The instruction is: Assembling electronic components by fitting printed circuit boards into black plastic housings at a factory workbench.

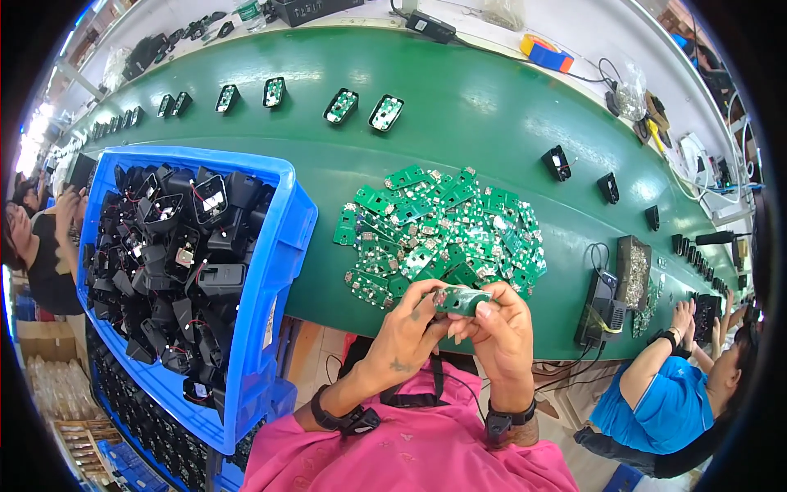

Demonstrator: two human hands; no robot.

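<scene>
Between my two hands, just past the table's near edge, is a small green circuit board [461, 301]. My left hand [407, 328] grips its left end between thumb and fingers. On its right end, the thumb and fingers of my right hand [502, 326] are closed. A broad heap of loose green circuit boards [443, 234] lies on the green table [320, 197] right beyond my hands. To the left stands a blue crate [283, 238] full of black plastic housings [221, 279], some with thin red wires showing.
Black housings with boards inside [386, 113] stand in a spaced row along the far side. A black power adapter [601, 307] and a box [633, 271] sit at the right. One co-worker in blue [664, 402] works at the right, another person [53, 246] at far left.
</scene>
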